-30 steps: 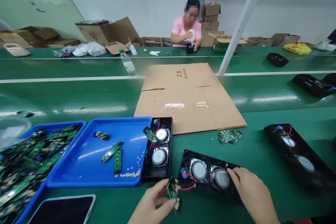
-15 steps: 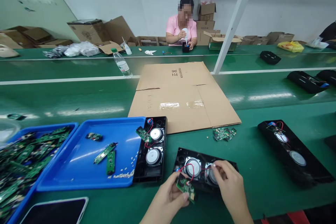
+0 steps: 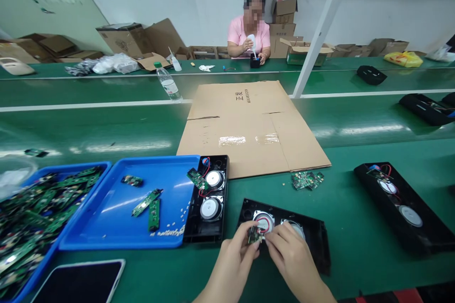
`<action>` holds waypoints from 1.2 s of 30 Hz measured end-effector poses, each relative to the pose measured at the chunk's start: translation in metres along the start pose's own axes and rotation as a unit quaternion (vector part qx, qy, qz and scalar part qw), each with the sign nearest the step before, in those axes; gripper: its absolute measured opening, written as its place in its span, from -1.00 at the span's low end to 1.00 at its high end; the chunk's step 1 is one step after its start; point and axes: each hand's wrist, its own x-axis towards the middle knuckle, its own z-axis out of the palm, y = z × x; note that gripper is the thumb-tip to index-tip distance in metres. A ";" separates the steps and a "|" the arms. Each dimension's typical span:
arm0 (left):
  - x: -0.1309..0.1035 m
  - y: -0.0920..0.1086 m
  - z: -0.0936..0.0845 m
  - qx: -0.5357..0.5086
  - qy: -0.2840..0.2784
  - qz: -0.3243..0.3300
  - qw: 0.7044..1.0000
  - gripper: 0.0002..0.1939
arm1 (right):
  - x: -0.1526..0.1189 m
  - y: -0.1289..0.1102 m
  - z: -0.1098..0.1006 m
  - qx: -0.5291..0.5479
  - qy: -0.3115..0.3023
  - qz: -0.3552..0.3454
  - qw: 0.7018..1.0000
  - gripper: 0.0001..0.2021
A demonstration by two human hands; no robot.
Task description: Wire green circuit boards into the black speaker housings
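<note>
My left hand (image 3: 236,258) grips a small green circuit board (image 3: 254,235) between thumb and fingers, over the near edge of a black speaker housing (image 3: 313,236). Pinched fingers of my right hand (image 3: 293,258) meet the board's right edge; what they hold there is hidden. A red wire (image 3: 261,221) loops above the board, across the housing's left round speaker (image 3: 266,218). The right speaker (image 3: 296,228) is partly covered by my right hand. To the left, a second black housing (image 3: 204,232) overlaps the tray, with two speakers and a wired board in it.
A blue tray (image 3: 117,241) holds a few boards and small white pieces; another tray (image 3: 101,166) is heaped with boards. A phone (image 3: 78,284), cardboard sheet (image 3: 249,123), loose boards (image 3: 307,180) and another housing (image 3: 401,208) lie around. Across the bench a person (image 3: 249,38) holds a white bottle.
My right hand has moved left from the right speaker to the circuit board. My left hand has raised and turned the board slightly. The view has shifted a little.
</note>
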 end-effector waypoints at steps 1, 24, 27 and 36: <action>0.001 -0.001 0.001 0.001 0.001 0.003 1.000 -0.58 | 0.000 0.001 0.000 -0.014 -0.004 -0.010 1.000 -0.73; 0.009 0.012 0.006 0.033 -0.013 0.053 0.998 -0.64 | 0.013 0.013 -0.003 0.055 0.004 0.015 0.998 -0.77; 0.011 0.015 0.003 0.053 -0.016 0.052 0.997 -0.66 | 0.009 0.006 -0.002 0.010 0.069 0.037 0.997 -0.77; 0.013 0.019 -0.005 0.075 0.044 0.061 0.994 -0.72 | -0.008 -0.005 0.011 -0.119 -0.088 -0.016 0.989 -0.64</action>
